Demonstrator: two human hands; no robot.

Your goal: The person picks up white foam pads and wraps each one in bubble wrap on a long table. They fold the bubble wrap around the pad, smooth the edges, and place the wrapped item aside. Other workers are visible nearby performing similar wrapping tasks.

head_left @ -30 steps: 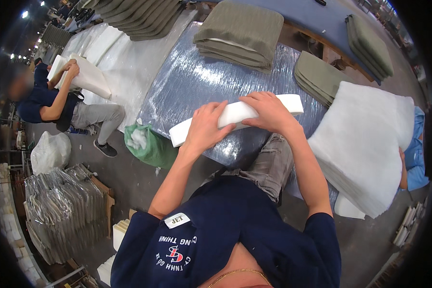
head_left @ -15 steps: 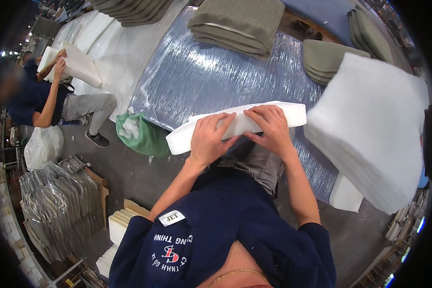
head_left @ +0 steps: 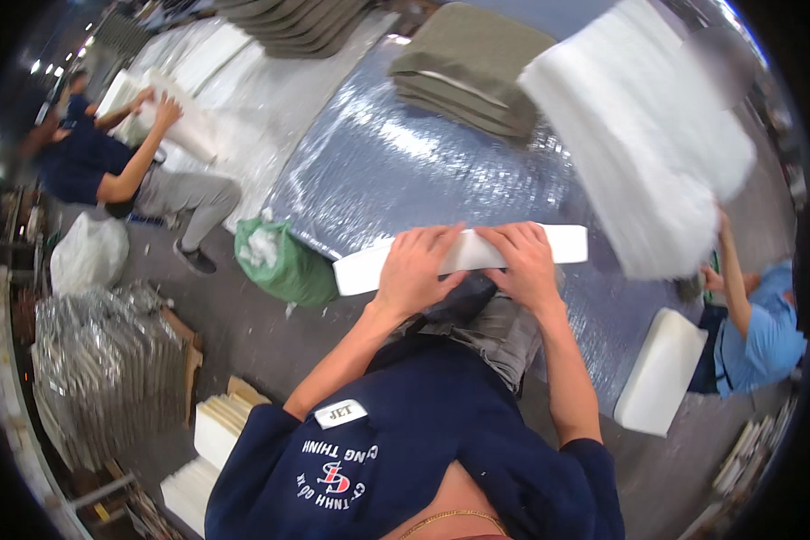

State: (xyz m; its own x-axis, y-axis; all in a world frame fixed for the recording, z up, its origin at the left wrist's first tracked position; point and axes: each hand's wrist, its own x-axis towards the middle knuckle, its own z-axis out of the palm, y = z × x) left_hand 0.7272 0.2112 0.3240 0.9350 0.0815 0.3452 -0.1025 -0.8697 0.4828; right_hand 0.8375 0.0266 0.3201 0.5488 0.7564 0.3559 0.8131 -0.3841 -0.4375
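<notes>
A long white foam pad lies across in front of me, seen mostly along its narrow edge. My left hand grips it left of the middle, fingers over the top and thumb at the near side. My right hand holds it right of the middle in the same way, its thumb pointing toward the left one. The pad is at the near edge of a table covered in shiny plastic film. The underside of the pad is hidden.
Olive cushion covers lie stacked on the table. At right, a person in light blue handles white wadding; another white foam block sits nearby. A green sack stands at left, near a seated co-worker and plastic-wrapped panels.
The foam pad has tilted to show more of its edge, and both hands still grip it. At right, the white wadding has moved up and away, uncovering the person in light blue.
</notes>
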